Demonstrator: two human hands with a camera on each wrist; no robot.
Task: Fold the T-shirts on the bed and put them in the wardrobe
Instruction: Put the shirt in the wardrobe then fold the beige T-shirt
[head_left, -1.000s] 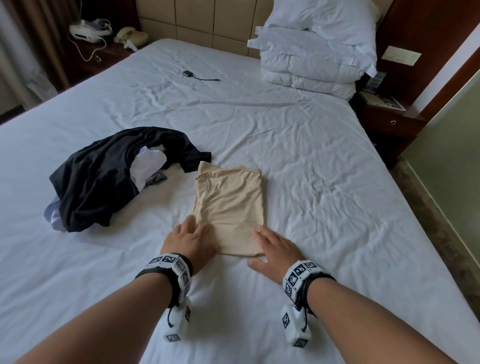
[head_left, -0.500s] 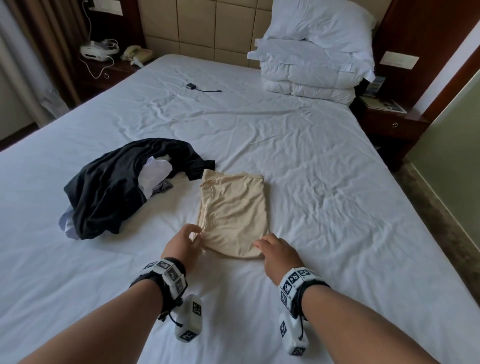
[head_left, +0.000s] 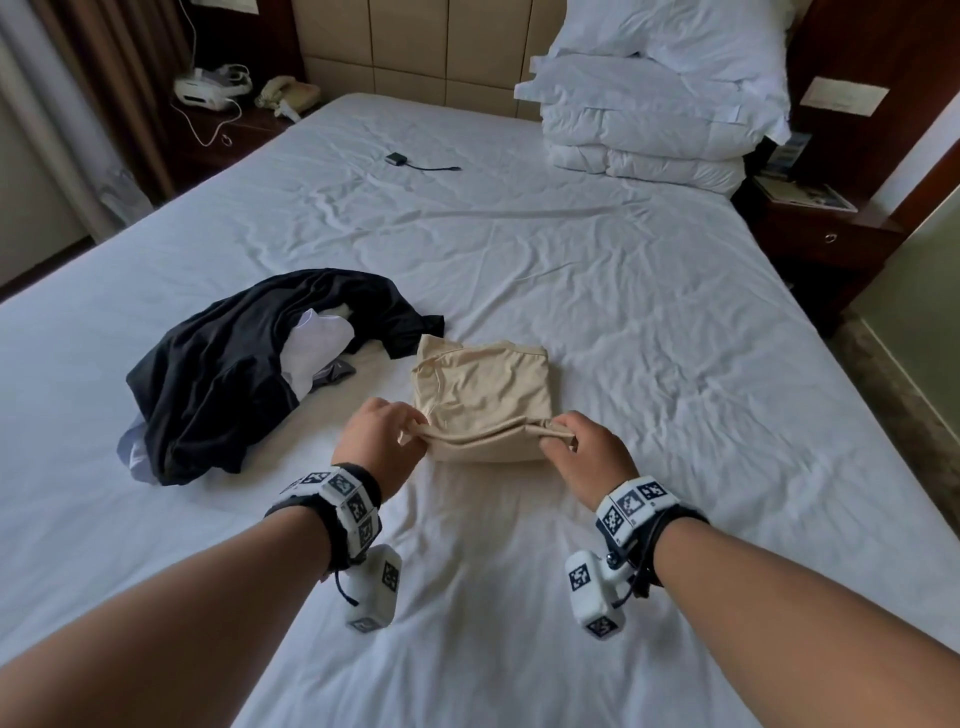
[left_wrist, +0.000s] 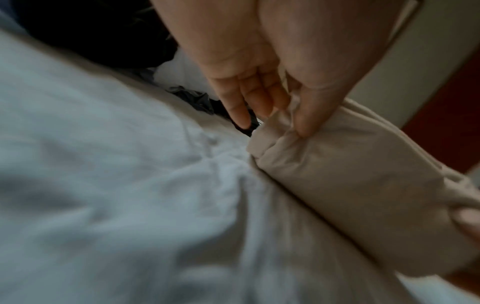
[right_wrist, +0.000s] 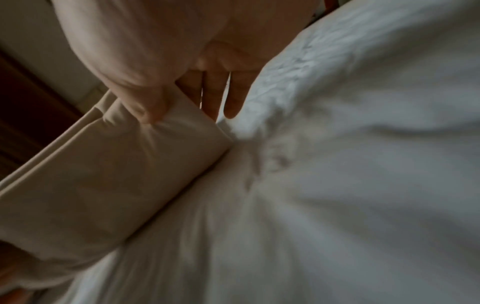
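A beige T-shirt (head_left: 485, 395) lies partly folded on the white bed (head_left: 649, 322), its near edge lifted off the sheet. My left hand (head_left: 384, 436) pinches the near left corner of the beige T-shirt (left_wrist: 345, 174) between thumb and fingers. My right hand (head_left: 582, 447) pinches the near right corner of the beige T-shirt (right_wrist: 103, 174) the same way. To the left lies a crumpled heap of black T-shirt (head_left: 244, 369) with a white garment (head_left: 314, 351) inside it.
Stacked white pillows (head_left: 660, 98) sit at the head of the bed on the right. A small black device with a cable (head_left: 397, 159) lies on the far sheet. Dark nightstands (head_left: 821, 234) flank the bed; a telephone (head_left: 288, 93) stands on the left one.
Both hands went from lying flat on the shirt's near edge to pinching its near corners and lifting that edge up off the sheet.
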